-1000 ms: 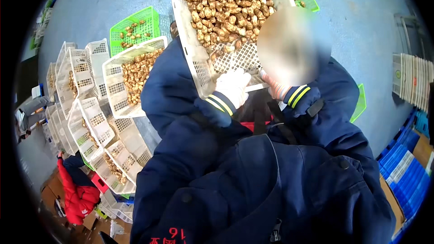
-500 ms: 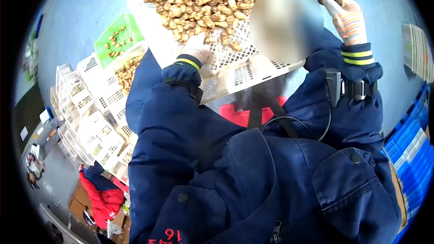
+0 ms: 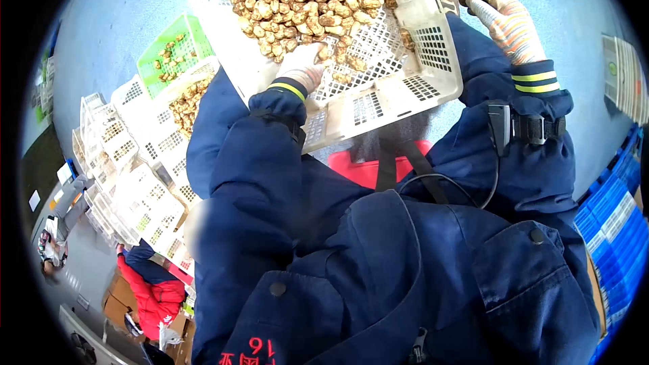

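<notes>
A white slatted plastic basket (image 3: pixel 378 105) stands tilted before my legs, a heap of brown, knobbly, elongated tubers (image 3: pixel 304 0) in its far part. My left hand (image 3: pixel 302 67), in a white glove, reaches in at the heap's near edge. Its fingers close at a tuber there, though the fingertips are partly hidden. Off the basket's right side, above my knee, my right hand (image 3: pixel 503 23) wears a striped glove with darker fingers. Those fingers are bent and apart from the thumb, and nothing shows between them.
To the left lie a green basket (image 3: pixel 169 54) with a few tubers and a white basket with more (image 3: pixel 188 105). Stacked white crates (image 3: pixel 111 135) stand beyond. Blue crates (image 3: pixel 615 230) line the right. A person in a red jacket (image 3: pixel 155 294) is at lower left.
My left hand has moved slightly right, up to the tubers. A large blurred pale shape over the basket's right side is gone; a small blurred pale one shows by my left sleeve.
</notes>
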### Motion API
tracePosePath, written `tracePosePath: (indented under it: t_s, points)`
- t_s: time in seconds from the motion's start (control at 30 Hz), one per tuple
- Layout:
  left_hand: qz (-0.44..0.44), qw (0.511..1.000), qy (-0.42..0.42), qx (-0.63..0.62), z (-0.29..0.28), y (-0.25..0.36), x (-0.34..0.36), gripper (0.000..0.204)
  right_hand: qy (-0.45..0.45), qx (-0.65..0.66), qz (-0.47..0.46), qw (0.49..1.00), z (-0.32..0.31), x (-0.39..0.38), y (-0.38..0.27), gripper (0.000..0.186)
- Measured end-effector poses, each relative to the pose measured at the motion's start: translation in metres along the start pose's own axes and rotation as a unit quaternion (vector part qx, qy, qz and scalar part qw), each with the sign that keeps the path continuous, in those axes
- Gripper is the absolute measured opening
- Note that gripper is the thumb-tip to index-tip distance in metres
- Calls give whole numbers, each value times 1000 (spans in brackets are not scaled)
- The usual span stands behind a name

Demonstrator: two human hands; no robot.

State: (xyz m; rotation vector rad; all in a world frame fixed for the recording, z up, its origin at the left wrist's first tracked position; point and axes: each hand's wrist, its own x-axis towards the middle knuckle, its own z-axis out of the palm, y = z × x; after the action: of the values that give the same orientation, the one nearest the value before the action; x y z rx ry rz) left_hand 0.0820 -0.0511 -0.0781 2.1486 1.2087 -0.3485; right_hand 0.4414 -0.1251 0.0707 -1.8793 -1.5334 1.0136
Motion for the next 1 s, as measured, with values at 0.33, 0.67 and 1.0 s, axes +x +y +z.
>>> tracePosePath:
  t_s: [0.33, 0.67, 1.0]
  points:
    - [-79, 997, 3, -15, 3, -10, 1, 35, 14, -6, 33, 999, 9, 1, 2, 27]
    - [-72, 931, -70, -350, -2, -2, 6, 36, -18, -5, 10, 1000, 9, 6, 5, 27]
    - [-10, 991, 67, -115, 11, -22, 20, 38, -31, -76, 34, 996, 11, 4, -8, 25]
